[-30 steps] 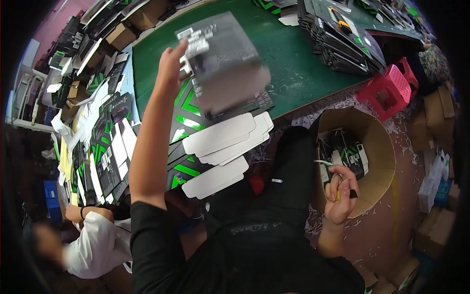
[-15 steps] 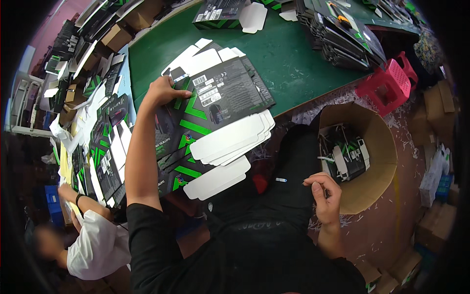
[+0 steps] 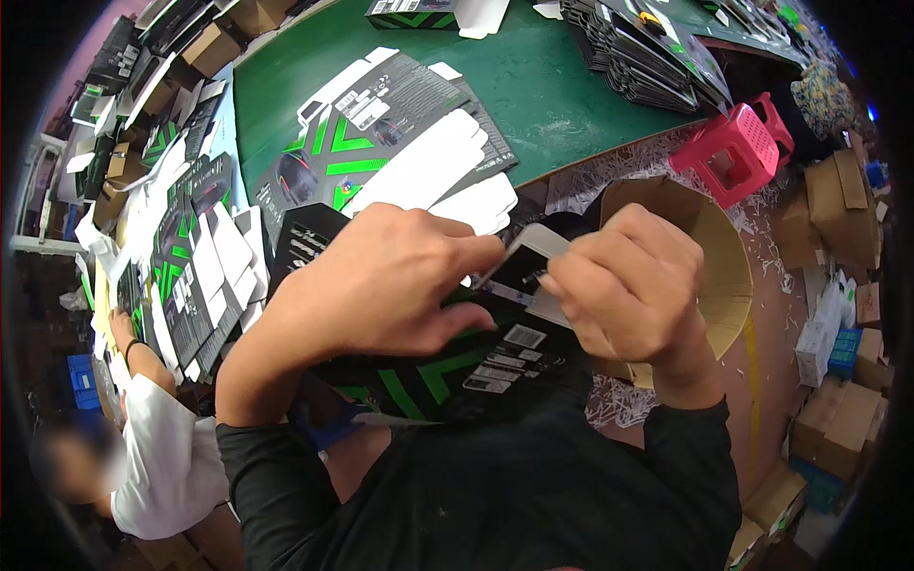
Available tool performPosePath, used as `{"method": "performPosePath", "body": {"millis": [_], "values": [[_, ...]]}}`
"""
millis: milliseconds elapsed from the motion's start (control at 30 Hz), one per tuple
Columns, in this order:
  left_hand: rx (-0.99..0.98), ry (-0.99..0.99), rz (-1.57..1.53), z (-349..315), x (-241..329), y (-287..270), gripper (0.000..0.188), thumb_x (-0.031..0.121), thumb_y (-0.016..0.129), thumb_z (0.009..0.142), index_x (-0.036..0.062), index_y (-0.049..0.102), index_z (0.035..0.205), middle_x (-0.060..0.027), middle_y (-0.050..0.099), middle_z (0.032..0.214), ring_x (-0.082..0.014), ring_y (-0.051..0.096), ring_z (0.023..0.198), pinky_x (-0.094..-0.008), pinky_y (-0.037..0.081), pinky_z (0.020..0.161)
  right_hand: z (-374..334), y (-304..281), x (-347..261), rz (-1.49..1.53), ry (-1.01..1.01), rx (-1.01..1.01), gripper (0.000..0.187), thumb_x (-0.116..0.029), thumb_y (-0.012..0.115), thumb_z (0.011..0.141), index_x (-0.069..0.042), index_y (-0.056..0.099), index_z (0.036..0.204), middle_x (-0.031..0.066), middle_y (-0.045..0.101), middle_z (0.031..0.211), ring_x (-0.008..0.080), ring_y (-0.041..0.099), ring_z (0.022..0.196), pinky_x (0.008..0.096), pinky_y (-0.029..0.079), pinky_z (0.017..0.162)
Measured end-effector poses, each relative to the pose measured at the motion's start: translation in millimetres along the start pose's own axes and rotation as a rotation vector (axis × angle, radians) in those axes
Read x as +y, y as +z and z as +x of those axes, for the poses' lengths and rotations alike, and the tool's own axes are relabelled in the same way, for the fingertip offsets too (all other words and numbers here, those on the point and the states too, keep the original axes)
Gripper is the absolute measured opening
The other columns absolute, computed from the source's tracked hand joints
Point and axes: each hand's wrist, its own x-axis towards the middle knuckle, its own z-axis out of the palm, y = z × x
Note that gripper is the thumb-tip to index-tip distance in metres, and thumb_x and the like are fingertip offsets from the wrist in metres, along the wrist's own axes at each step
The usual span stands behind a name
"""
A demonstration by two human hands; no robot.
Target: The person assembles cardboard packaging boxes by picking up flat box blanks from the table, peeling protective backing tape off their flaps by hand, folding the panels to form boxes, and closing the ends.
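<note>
In front of my chest is a black-and-green printed carton [image 3: 433, 381], a flattened box with pale flaps at its upper end. My left hand [image 3: 390, 276] is closed over its upper edge, thumb on the printed side and index finger near a pale flap [image 3: 531, 252]. My right hand [image 3: 633, 285] is curled closed at that flap end, its fingertips at the flap's edge. A small shiny strip [image 3: 509, 291] shows on the carton between both hands. Beyond my left hand, similar flat cartons [image 3: 409, 95] lie fanned on the green table [image 3: 552, 124], white flaps toward me.
A round cardboard bin [image 3: 728, 247] stands at right, near a pink stool [image 3: 733, 152]. Piles of flat cartons lie at far right [image 3: 643, 67] and left [image 3: 195, 285]. A person in a white sleeve [image 3: 157, 447] works at left. Paper shreds and brown boxes [image 3: 843, 433] cover the floor at right.
My left hand has come back from the table stack toward my chest with a carton. My right hand has risen from beside my thigh to the carton's flap end.
</note>
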Motion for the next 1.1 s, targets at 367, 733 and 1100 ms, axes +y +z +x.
{"method": "performPosePath", "body": {"millis": [367, 733, 1100], "values": [[0.062, 0.181, -0.311, 4.4, 8.2, 21.8, 0.027, 0.018, 0.087, 0.07, 0.0035, 0.067, 0.082, -0.0101, 0.059, 0.07, -0.0325, 0.061, 0.063, -0.0396, 0.044, 0.054, -19.9, -10.0, -14.5, 0.052, -0.111, -0.218, 0.023, -0.023, 0.08, 0.07, -0.014, 0.059, 0.073, -0.0045, 0.044, 0.065, 0.0132, 0.049, 0.059, 0.0257, 0.034, 0.047], [0.337, 0.02, -1.679, -51.2, -175.5, 144.0, 0.031, 0.026, 0.055, 0.099, -0.0029, 0.066, 0.103, -0.0079, 0.063, 0.085, -0.0173, 0.058, 0.079, -0.0322, 0.048, 0.079, -76.5, -21.3, -21.6, 0.306, 0.723, 0.684, 0.008, -0.01, 0.057, 0.101, -0.002, 0.057, 0.099, 0.0027, 0.054, 0.077, 0.0073, 0.049, 0.066, 0.0211, 0.04, 0.058], [-0.202, 0.24, -2.543, 11.9, 0.3, 223.3, 0.035, 0.036, 0.049, 0.102, 0.0128, 0.046, 0.076, 0.0038, 0.038, 0.069, -0.0073, 0.038, 0.057, -0.027, 0.032, 0.065, -15.7, 26.6, 9.1, 0.215, 0.615, 0.672, 0.015, -0.007, 0.075, 0.091, -0.001, 0.062, 0.094, 0.0016, 0.063, 0.078, 0.0055, 0.054, 0.066, 0.0223, 0.044, 0.06]]}}
